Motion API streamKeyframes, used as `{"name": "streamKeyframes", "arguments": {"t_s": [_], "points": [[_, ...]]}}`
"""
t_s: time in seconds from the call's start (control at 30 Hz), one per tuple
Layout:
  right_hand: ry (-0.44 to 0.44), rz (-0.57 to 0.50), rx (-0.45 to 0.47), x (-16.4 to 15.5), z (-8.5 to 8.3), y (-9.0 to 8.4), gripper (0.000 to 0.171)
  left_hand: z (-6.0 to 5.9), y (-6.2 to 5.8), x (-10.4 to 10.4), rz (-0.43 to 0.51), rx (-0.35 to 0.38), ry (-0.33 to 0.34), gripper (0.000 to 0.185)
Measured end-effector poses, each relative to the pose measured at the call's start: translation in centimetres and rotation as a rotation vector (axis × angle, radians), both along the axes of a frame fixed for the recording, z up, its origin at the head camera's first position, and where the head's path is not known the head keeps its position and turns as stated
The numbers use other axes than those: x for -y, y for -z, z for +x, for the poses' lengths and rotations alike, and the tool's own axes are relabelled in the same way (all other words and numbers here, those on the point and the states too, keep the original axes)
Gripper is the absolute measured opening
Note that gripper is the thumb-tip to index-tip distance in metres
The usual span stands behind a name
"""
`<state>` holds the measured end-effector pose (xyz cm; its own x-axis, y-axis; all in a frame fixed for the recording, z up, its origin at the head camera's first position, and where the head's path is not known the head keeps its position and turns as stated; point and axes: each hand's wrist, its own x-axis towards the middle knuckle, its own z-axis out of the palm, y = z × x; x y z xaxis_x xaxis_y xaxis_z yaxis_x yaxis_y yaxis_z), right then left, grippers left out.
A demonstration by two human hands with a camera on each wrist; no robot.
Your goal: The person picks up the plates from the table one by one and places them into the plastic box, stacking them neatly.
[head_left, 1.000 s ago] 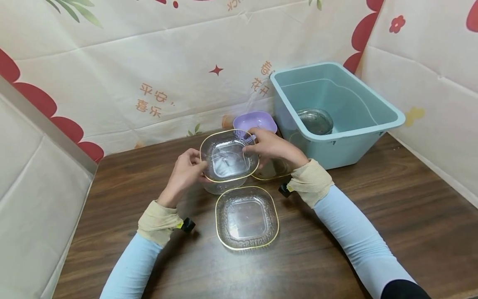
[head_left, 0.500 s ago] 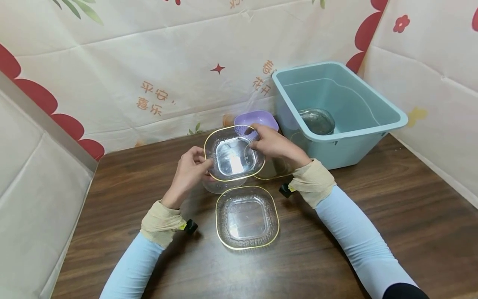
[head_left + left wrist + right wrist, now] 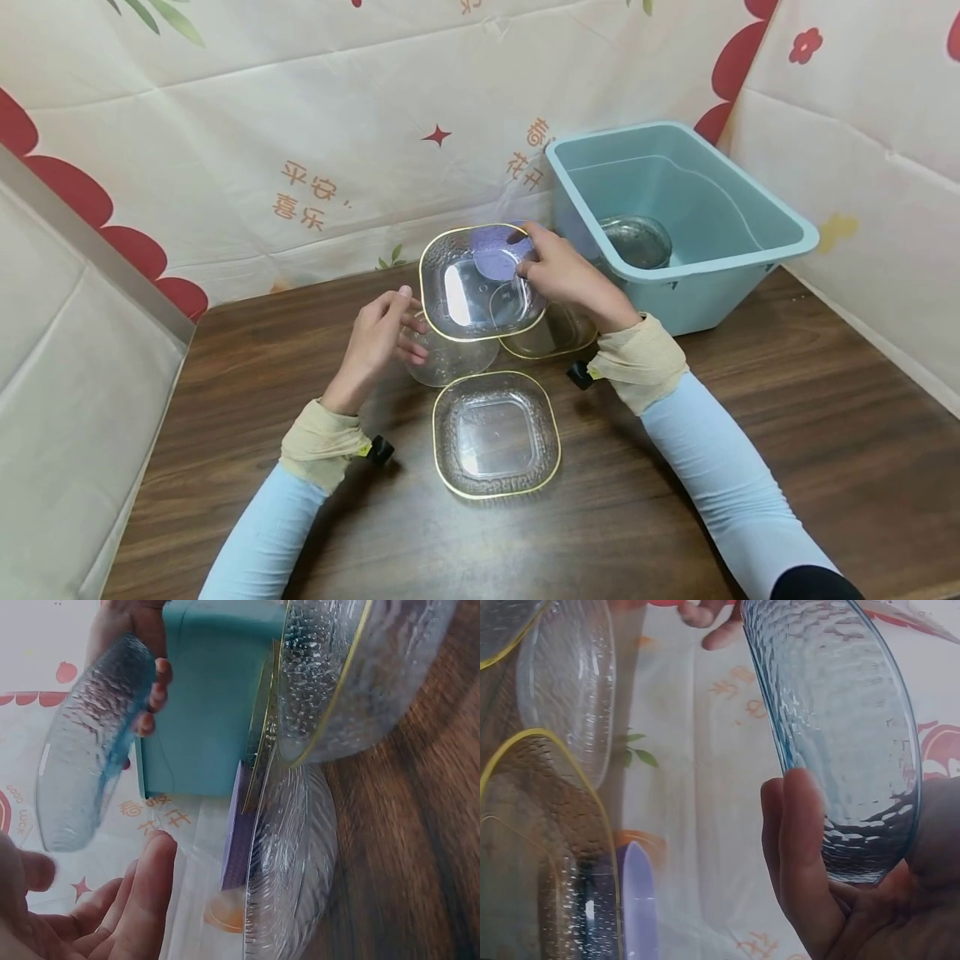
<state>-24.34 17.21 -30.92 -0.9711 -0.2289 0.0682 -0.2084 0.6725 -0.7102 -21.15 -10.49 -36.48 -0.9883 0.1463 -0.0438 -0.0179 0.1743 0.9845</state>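
The right hand (image 3: 566,275) pinches the far right rim of a clear bowl (image 3: 480,282) and holds it tilted in the air, above the middle of the table (image 3: 750,467) toward its back edge. The left hand (image 3: 378,337) is just off the bowl's left side, fingers loosely spread and gripping nothing; its fingertips sit near the jar (image 3: 450,358) under the bowl. The step looks like lifting one bowl from the group. The next move likely calls for carrying it level and clear of the other glassware.

A second bowl (image 3: 497,433) lies flat nearer the front edge, and a third (image 3: 555,333) sits just behind the right wrist. A purple dish (image 3: 498,250) shows through the held bowl. The blue tub (image 3: 750,250) stands at the back right corner with a metal bowl (image 3: 636,242) inside. The tub's near wall and the third bowl crowd any path to the right.
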Motion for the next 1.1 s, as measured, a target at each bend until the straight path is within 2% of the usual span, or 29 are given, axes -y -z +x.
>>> {"name": "streamKeyframes", "arguments": {"t_s": [0.17, 0.3, 0.43, 0.63, 0.97, 1.1], "points": [[0.041, -0.086, 0.003, -0.1, 0.5, -0.7, 0.057, -0.1, 0.2, 0.2, -0.045, -0.029, 0.012, 0.055], [0.051, -0.145, -0.035, -0.3, 1.1, -1.5, 0.055, -0.1, 0.1, 0.4, -0.046, -0.035, 0.003, 0.051], [0.05, -0.166, -0.078, -0.8, 1.8, -2.5, 0.053, -0.1, 0.1, 0.6, -0.044, -0.039, -0.011, 0.045], [0.074, -0.19, -0.078, -1.6, 2.7, -3.7, 0.053, -0.2, 0.1, 0.6, -0.109, -0.059, -0.019, 0.042], [0.119, -0.28, -0.116, -2.6, 4.0, -5.4, 0.053, 0.0, -0.1, 1.0, -0.2, -0.157, -0.033, 0.034], [0.147, -0.329, -0.133, -4.0, 4.1, -6.0, 0.054, 0.0, -0.2, 1.1, -0.217, -0.163, -0.023, 0.036]]}}
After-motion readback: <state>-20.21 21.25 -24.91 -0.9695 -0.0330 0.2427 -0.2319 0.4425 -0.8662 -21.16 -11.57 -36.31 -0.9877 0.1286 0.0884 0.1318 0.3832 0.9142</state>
